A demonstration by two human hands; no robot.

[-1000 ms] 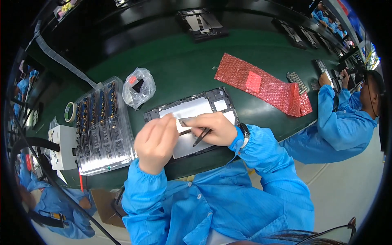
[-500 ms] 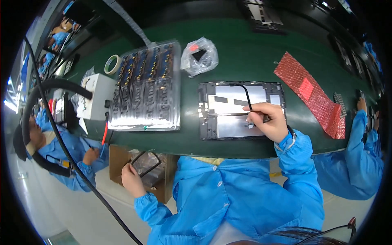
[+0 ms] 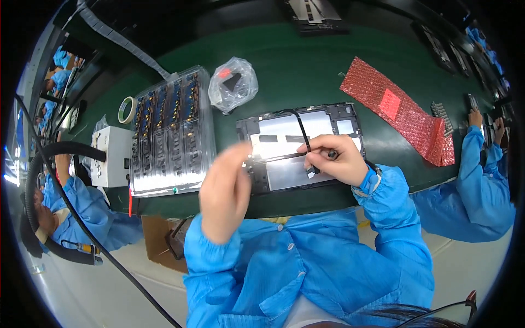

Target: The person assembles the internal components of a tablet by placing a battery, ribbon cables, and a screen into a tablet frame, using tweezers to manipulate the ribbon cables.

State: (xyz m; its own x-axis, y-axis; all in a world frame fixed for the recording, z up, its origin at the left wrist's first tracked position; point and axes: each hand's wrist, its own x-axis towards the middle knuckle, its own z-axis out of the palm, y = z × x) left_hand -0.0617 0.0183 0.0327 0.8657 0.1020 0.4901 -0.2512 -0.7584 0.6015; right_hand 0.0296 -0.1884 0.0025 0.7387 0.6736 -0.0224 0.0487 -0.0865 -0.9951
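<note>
While one panel (image 3: 322, 123) lies before the person, a second (image 3: 314, 24) sits at the far side of the table (image 3: 306, 65). One tray (image 3: 156, 185), one tape roll (image 3: 127, 110), one bag (image 3: 233, 85), one white box (image 3: 112, 158) and one piece of red wrap (image 3: 367, 87) surround it. A narrow band of green runs between the near panel and the front edge; wider green separates bag from wrap, and some shows between tray and panel. The right hand (image 3: 339, 158), over the panel's near right part, is pinched on a black strip (image 3: 304, 133), with a dark object among its fingers. The left hand (image 3: 224, 188), blurred, is raised by the panel's left end, fingers extended; whether it holds anything I cannot tell.
</note>
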